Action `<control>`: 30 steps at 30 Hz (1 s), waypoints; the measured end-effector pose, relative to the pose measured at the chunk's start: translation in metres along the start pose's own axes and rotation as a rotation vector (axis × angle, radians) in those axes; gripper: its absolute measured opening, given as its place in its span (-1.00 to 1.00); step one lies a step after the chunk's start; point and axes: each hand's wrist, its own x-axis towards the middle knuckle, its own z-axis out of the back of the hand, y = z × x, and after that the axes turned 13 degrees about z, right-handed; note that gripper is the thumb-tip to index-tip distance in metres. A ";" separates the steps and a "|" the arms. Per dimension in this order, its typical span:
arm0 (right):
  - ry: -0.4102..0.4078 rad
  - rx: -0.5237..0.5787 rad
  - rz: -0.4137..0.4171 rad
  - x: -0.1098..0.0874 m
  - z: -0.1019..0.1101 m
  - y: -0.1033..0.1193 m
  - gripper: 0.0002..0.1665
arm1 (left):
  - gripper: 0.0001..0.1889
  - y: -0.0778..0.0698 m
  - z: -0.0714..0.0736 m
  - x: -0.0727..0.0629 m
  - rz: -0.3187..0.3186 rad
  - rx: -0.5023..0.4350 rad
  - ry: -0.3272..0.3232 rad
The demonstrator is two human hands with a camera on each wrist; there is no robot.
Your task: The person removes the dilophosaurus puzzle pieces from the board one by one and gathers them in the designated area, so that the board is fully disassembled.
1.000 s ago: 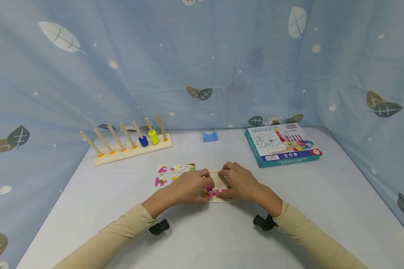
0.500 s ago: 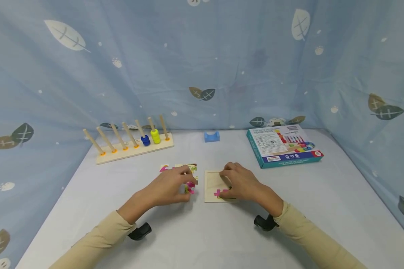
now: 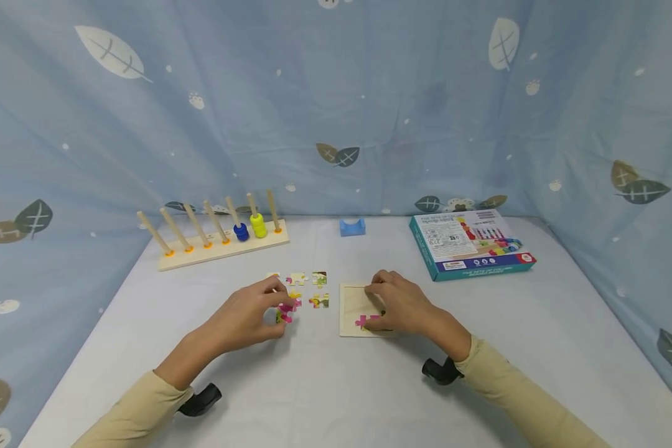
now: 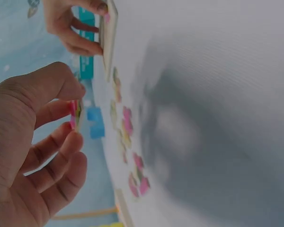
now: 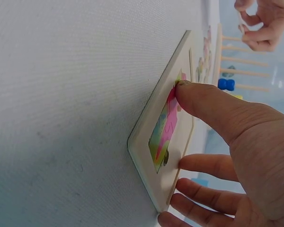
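Observation:
My left hand [image 3: 245, 314] pinches a pink and green jigsaw piece [image 4: 75, 113] between thumb and fingertips, held over the left part of the table. Right beyond it lie several loose jigsaw pieces [image 3: 320, 278] with pink, yellow and green print, some hidden behind the hand. On the wooden puzzle tray [image 3: 348, 305] rests my right hand [image 3: 399, 303], thumb pressing near the front and fingers spread toward the far edge. Pink and green pieces [image 5: 166, 127] lie fitted along the tray's front side, partly under that thumb. The rest of the tray's floor shows bare wood.
At the back left stands a wooden peg board [image 3: 224, 250] with blue beads [image 3: 241, 232] and yellow beads [image 3: 258, 226]. A small blue block [image 3: 352, 228] sits at the back middle, a flat toy box [image 3: 473, 244] back right. A patterned curtain [image 3: 336, 112] surrounds the table.
My left hand has moved left from the tray with the jigsaw piece, over toward the loose pieces. The right hand has stayed in place on the tray.

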 end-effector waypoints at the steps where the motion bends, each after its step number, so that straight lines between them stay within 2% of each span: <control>1: 0.001 -0.003 -0.001 0.000 0.000 0.000 -0.18 | -0.69 0.002 0.000 -0.002 0.003 -0.002 -0.008; 5: 0.001 -0.013 -0.016 -0.001 0.000 0.001 -0.17 | -0.71 0.010 0.000 -0.009 0.010 -0.006 -0.029; 15: 0.004 -0.022 -0.008 0.001 0.001 0.004 -0.17 | -0.72 0.029 -0.003 -0.024 0.071 0.019 0.005; 30: 0.020 -0.034 -0.011 0.004 0.001 0.003 -0.17 | -0.69 0.040 -0.010 -0.025 0.170 0.017 0.079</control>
